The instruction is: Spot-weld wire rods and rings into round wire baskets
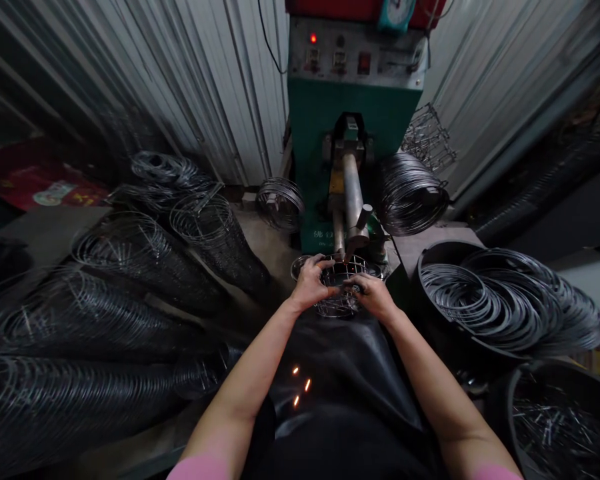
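Note:
Both hands grip a round wire basket point(337, 305) from its two sides, just below the electrodes of a green spot welding machine point(310, 127). My left hand point(312, 285) curls its fingers and thumb round the basket's left side. On the right side, my right hand point(374, 293) is closed on the wires, its fingertips dark. The upper electrode arm point(353, 193) slopes down to the basket's far rim, where a small orange glow shows. Bright sparks point(307, 385) fly over the dark apron point(340, 360) on my lap.
Tall stacks of wire baskets point(150, 260) lean on the left. Bundles of wire rings point(413, 193) hang beside the machine. At right stand a black tub point(425, 293) of wire rings and a bin point(513, 413) of short metal pieces. A red lamp point(313, 38) glows on the panel.

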Demonstrator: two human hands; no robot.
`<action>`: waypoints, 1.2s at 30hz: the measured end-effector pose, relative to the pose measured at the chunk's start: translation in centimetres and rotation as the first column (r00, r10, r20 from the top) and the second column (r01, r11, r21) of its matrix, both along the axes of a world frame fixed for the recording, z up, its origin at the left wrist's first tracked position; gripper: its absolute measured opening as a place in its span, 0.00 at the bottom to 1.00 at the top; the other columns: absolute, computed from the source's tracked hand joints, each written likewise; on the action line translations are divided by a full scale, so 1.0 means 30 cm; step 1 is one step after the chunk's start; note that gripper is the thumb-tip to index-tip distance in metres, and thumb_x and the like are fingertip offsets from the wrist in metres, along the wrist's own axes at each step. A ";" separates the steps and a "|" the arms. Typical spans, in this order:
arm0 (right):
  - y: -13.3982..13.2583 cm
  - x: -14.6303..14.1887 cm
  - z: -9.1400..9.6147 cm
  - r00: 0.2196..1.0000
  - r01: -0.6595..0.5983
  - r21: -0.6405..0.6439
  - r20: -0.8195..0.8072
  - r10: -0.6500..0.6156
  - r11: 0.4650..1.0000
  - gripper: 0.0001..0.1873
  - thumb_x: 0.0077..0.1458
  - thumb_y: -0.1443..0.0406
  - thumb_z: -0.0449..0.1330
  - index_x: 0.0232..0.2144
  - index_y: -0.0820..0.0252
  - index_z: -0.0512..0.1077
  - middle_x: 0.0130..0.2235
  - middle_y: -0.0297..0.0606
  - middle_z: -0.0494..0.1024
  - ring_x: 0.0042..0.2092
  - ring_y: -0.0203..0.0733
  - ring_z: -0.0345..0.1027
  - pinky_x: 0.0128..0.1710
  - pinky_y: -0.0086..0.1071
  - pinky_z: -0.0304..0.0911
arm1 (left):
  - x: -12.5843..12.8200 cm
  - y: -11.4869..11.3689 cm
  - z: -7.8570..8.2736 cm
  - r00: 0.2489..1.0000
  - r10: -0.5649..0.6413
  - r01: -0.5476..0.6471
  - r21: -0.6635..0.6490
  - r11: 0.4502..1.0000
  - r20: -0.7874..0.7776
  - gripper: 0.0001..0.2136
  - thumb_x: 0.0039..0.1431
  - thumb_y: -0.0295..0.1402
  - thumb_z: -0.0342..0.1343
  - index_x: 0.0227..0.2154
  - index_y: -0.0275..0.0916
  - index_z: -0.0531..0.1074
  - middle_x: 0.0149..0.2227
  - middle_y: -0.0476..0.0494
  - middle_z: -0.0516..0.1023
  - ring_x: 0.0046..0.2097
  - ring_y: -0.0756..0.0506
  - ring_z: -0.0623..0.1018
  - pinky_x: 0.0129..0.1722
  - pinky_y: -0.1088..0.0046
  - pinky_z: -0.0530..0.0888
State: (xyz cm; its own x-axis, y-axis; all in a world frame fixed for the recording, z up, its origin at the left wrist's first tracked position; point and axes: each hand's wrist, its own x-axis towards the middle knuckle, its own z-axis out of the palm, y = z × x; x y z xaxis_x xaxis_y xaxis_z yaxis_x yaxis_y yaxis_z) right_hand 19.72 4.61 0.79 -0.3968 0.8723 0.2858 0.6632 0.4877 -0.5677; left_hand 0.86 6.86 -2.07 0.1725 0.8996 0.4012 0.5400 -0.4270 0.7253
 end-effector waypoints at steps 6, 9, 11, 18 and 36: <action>0.029 -0.018 0.003 0.976 0.163 0.026 -0.148 -0.158 0.986 0.12 0.49 0.67 0.59 0.38 0.54 0.73 0.40 0.40 0.75 0.42 0.44 0.69 0.42 0.36 0.65 | 0.021 0.043 0.010 0.995 0.103 -0.103 0.000 0.995 0.006 0.31 0.30 0.37 0.71 0.43 0.39 0.72 0.50 0.38 0.67 0.53 0.37 0.68 0.54 0.57 0.66; -0.015 -0.012 -0.001 0.862 0.341 -0.106 -0.361 -0.356 0.934 0.17 0.44 0.61 0.64 0.39 0.57 0.70 0.37 0.39 0.74 0.38 0.43 0.68 0.37 0.35 0.64 | 0.018 0.059 0.009 0.995 0.103 -0.103 -0.001 0.995 -0.003 0.31 0.30 0.38 0.71 0.43 0.39 0.72 0.50 0.37 0.67 0.54 0.37 0.68 0.53 0.57 0.66; -0.059 0.008 -0.017 0.699 0.364 -0.360 -0.503 -0.507 0.859 0.18 0.41 0.57 0.65 0.35 0.59 0.69 0.28 0.34 0.72 0.30 0.38 0.65 0.29 0.32 0.62 | 0.015 0.059 0.009 0.995 0.103 -0.103 0.008 0.995 -0.015 0.32 0.29 0.37 0.71 0.43 0.39 0.72 0.51 0.37 0.67 0.54 0.37 0.67 0.54 0.57 0.66; -0.152 0.065 -0.084 0.283 -0.084 -0.790 -0.603 -0.746 0.607 0.15 0.32 0.64 0.67 0.27 0.62 0.70 0.23 0.32 0.69 0.21 0.29 0.56 0.15 0.22 0.46 | 0.019 0.047 0.033 0.988 0.140 -0.137 0.054 0.989 -0.060 0.33 0.30 0.38 0.71 0.45 0.40 0.71 0.53 0.37 0.65 0.56 0.36 0.65 0.54 0.56 0.64; -0.215 0.166 -0.164 0.090 -0.133 -0.771 -0.636 -0.767 0.623 0.08 0.38 0.65 0.65 0.24 0.58 0.68 0.22 0.30 0.69 0.25 0.32 0.63 0.19 0.25 0.58 | -0.033 0.066 -0.032 0.989 0.145 -0.144 -0.064 0.987 0.013 0.41 0.33 0.46 0.68 0.54 0.42 0.61 0.58 0.36 0.60 0.59 0.36 0.61 0.58 0.54 0.59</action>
